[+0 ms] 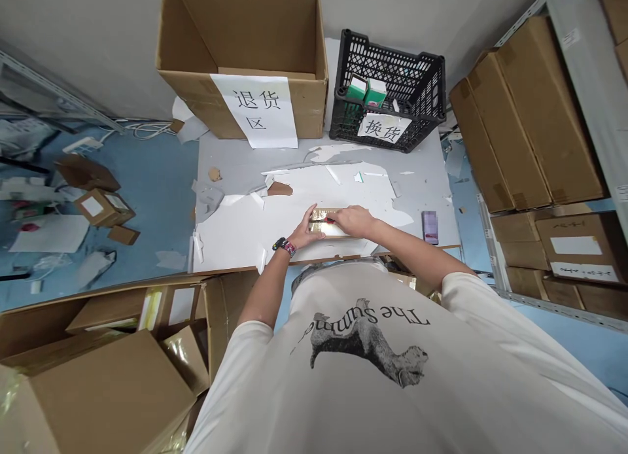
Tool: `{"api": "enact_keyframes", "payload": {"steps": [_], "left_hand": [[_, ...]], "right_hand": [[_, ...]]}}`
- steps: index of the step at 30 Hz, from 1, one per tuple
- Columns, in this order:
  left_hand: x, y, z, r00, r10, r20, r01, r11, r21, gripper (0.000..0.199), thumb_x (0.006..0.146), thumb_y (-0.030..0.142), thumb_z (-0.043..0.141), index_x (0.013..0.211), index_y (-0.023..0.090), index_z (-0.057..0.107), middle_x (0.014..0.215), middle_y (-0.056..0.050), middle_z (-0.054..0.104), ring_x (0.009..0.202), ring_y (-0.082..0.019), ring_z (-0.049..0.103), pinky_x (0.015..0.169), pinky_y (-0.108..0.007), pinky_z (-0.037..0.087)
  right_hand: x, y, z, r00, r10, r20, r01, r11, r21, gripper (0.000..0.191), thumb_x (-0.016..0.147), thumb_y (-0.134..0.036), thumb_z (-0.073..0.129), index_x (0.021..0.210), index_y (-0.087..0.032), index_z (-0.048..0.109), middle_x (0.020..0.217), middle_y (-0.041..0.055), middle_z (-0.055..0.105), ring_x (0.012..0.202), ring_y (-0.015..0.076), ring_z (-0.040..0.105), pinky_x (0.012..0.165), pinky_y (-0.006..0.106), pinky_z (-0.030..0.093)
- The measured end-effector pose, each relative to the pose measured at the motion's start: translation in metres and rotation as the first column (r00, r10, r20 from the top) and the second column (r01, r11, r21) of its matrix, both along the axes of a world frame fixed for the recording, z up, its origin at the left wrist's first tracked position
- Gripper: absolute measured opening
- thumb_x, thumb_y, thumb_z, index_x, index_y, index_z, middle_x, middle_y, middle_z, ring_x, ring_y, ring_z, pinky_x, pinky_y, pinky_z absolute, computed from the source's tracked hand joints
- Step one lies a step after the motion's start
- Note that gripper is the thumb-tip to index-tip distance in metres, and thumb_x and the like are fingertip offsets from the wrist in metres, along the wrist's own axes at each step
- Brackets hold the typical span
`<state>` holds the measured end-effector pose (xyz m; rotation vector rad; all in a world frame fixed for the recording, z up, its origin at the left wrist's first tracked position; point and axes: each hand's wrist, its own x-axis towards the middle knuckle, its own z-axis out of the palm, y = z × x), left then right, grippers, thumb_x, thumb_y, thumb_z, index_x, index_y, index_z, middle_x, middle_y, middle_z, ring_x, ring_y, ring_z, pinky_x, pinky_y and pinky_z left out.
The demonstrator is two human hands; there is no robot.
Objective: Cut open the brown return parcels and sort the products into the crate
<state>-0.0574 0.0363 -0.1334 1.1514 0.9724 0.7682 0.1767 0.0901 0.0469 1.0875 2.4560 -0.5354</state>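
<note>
From here I can see a small taped box (318, 230) on the white sheet (235, 231) that covers part of the table (422, 179), close to the edge by the person's tummy. The left hand (305, 230) is clamped on one end of it, with the thumb on the near side and fingers on the far side. The right hand (354, 221) is closed on a little red tool (330, 220) right over the top; I can't tell just what it is. The box looks light and a bit stiff, like thin card, so a hard squeeze could dent it. Its shiny tape may be slippery. I'd hold it by the two long sides, near the end, with fingers well away from the red tool. A phone (430, 227) lies off to the right.
</note>
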Motion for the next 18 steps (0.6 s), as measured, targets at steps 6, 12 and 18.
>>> {"api": "enact_keyframes", "payload": {"steps": [6, 12, 18], "left_hand": [[0.001, 0.001, 0.001, 1.000, 0.023, -0.003, -0.023, 1.000, -0.009, 0.150, 0.065, 0.060, 0.109, 0.187, 0.027, 0.027, 0.172, -0.024, 0.054, 0.155, -0.047, 0.060, 0.127, -0.064, 0.055], [-0.002, 0.000, -0.004, 1.000, -0.014, -0.024, 0.014, 1.000, -0.003, 0.143, 0.073, 0.065, 0.105, 0.185, 0.024, 0.026, 0.176, -0.026, 0.050, 0.161, -0.049, 0.054, 0.131, -0.065, 0.052], [-0.004, 0.000, -0.008, 0.995, -0.039, -0.091, 0.042, 0.999, 0.028, 0.145, 0.075, 0.072, 0.101, 0.188, 0.027, 0.021, 0.179, -0.023, 0.048, 0.163, -0.049, 0.052, 0.133, -0.067, 0.050]], "right_hand": [[0.009, -0.004, -0.003, 0.999, 0.004, 0.036, -0.006, 0.999, 0.043, 0.043, 0.114, -0.023, 0.054, 0.154, -0.025, 0.071, 0.127, 0.0171, 0.087, 0.117, 0.0353, 0.084, 0.100, 0.043, 0.057], [0.046, -0.005, -0.001, 0.997, 0.001, 0.075, -0.002, 1.000, 0.016, 0.046, 0.106, -0.015, 0.067, 0.151, -0.024, 0.074, 0.125, 0.0163, 0.088, 0.115, 0.0348, 0.084, 0.099, 0.040, 0.054], [0.056, -0.012, 0.006, 0.991, 0.055, 0.125, -0.060, 0.998, 0.036, 0.041, 0.112, -0.016, 0.057, 0.151, -0.021, 0.067, 0.123, 0.0167, 0.086, 0.115, 0.0321, 0.083, 0.094, 0.037, 0.054]]}}
